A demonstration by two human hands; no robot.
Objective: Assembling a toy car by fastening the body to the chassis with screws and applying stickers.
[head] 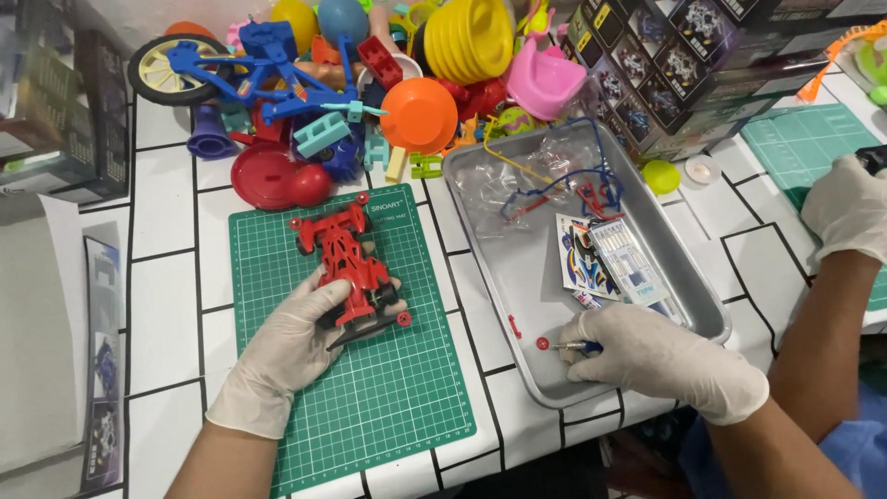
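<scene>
My left hand (288, 344) closes its grip around a red model car chassis (349, 265), pinning it flat on the green cutting mat (388, 397) so it cannot roll. My right hand (661, 356), in the metal tray (517, 268), pinches a small blue-handled tool (580, 346) beside a tiny red wheel part (542, 343); the tray walls keep loose bits together. Just beyond that grip lie a sticker sheet (582, 259) and clear bags (536, 176). Farther off stands a dark printed box (684, 65). Another person's gloved hand (845, 208) rests on the worktop (166, 305).
</scene>
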